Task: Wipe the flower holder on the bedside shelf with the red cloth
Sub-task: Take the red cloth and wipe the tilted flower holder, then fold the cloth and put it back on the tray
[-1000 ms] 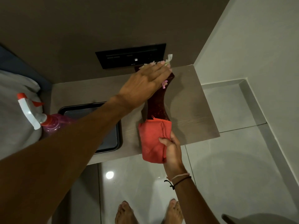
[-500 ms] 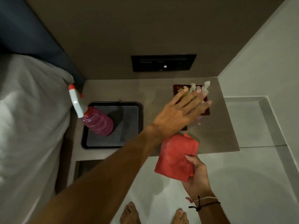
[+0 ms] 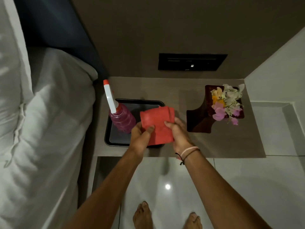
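- Bedside shelf, grey-brown, runs across mid-frame below a dark wall; glossy tiled floor fills the lower half.
- Left hand at frame centre, thumb pressed on top of the red cloth, pinching its lower-left edge.
- Right hand grips the cloth's right edge, thumb on top, fingers under; bracelets on the wrist.
- Cloth folded, held flat between both hands above the black tray.
- Spray bottle, pink liquid, white-and-red trigger head, stands on the tray just left of the cloth.
- Flower holder, dark red-brown, sits at right of centre on the shelf, apart from both hands; pale and pink flowers on top.
- Black wall panel above the shelf.
- White bedding along the left edge.
- Bare feet at the bottom.
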Motion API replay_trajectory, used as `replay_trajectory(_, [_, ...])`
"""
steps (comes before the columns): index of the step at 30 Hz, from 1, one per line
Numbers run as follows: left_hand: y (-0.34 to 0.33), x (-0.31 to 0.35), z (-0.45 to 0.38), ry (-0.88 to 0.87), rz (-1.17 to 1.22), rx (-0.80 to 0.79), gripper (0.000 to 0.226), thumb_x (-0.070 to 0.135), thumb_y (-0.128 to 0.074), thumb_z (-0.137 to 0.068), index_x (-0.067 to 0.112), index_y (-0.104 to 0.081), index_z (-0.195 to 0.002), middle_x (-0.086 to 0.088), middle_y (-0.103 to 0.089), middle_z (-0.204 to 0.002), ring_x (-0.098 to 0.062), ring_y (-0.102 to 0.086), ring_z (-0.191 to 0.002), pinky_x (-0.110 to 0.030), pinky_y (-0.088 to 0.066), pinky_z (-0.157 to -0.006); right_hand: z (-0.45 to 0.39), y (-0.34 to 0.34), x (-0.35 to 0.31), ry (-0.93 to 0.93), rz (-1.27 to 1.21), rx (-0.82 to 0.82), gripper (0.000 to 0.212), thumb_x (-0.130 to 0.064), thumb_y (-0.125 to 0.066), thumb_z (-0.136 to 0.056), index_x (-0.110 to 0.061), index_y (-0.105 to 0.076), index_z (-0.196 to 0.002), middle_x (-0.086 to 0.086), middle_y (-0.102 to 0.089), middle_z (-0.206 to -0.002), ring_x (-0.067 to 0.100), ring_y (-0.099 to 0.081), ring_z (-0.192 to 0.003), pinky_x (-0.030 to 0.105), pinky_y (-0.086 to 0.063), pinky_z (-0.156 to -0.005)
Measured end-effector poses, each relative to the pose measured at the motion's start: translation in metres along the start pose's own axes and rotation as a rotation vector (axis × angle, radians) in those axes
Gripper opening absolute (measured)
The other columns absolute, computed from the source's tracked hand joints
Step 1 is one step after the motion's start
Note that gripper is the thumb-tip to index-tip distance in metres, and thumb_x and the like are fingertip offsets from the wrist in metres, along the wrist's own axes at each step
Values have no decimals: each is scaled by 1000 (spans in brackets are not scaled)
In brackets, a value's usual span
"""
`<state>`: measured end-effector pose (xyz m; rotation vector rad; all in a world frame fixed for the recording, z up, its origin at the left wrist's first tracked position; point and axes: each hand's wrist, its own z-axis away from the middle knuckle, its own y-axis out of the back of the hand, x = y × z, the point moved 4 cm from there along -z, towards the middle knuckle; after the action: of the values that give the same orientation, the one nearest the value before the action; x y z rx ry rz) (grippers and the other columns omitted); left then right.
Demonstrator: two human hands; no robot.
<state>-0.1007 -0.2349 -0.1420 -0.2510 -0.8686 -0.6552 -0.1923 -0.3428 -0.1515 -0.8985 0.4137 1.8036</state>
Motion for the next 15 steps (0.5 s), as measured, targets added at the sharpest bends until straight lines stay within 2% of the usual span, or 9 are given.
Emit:
replay_trajectory(3, [-30,6,-11,-53,-160,-18,49,-3,-53,-92,12,-51,-139,-16,-67,-126,-29,-65,-110,-46,-55,-99,-17,29,-3,60,257,-3,38,0,-56,-97,-11,-62,-133,11,-71,-115,26,-66,-102,31,-56,-79])
replay_trajectory(6, [-31,5,-11,-64,-393,53,72,-7,-51,-87,10,-31,-155,-21,-58,-137,-38,-55,-129,-49,-44,-113,-11,49,6,85,422,-64,51,0,-57,-98,-12,-50,-147,3,-61,-135,18,-60,-115,31,-54,-96])
replay_trajectory(8, [-26,1,-4,-105,-490,95,82,-10,-51,-84,8,-21,-158,-23,-48,-145,-40,-51,-131,-52,-43,-114,2,62,9,193,475,42,48,5,-59,-95,-7,-56,-141,-2,-59,-128,13,-58,-117,27,-49,-106])
replay_trajectory(9, [-24,0,2,-141,-507,105,80,-10,-51,-84,9,-24,-157,-22,-47,-146,-38,-53,-128,-51,-45,-113,9,70,10,272,473,143,41,11,-60,-92,-3,-64,-131,1,-65,-122,10,-63,-110,19,-50,-103])
replay_trajectory(10, [-30,-1,8,-173,-502,86,75,-9,-51,-86,10,-30,-156,-20,-51,-144,-35,-57,-123,-47,-47,-111,17,82,10,341,441,258,34,16,-59,-90,1,-71,-118,7,-71,-115,6,-67,-100,12,-51,-96])
replay_trajectory(11, [-36,-1,14,-197,-466,43,68,-9,-50,-89,11,-38,-153,-18,-57,-139,-31,-61,-118,-44,-50,-110,24,93,11,384,367,363,28,18,-59,-88,2,-73,-107,14,-74,-110,2,-68,-92,11,-52,-93])
replay_trajectory(12, [-44,-1,20,-215,-400,-26,63,-10,-48,-90,12,-44,-149,-16,-61,-136,-28,-63,-117,-40,-51,-109,28,102,11,386,240,456,27,19,-58,-88,0,-73,-101,16,-73,-106,3,-67,-90,19,-54,-96])
replay_trajectory(14, [-64,2,26,-195,-276,-156,68,-15,-43,-90,17,-44,-150,-6,-60,-140,-9,-64,-117,-20,-51,-103,28,119,7,298,-66,557,36,16,-53,-91,-10,-67,-111,8,-66,-107,15,-63,-99,41,-50,-106])
replay_trajectory(15, [-79,5,25,-168,-241,-207,71,-16,-42,-91,19,-38,-153,2,-58,-139,8,-64,-107,-8,-51,-93,26,128,2,266,-171,553,43,15,-49,-93,-14,-62,-123,5,-63,-108,16,-62,-101,44,-48,-105])
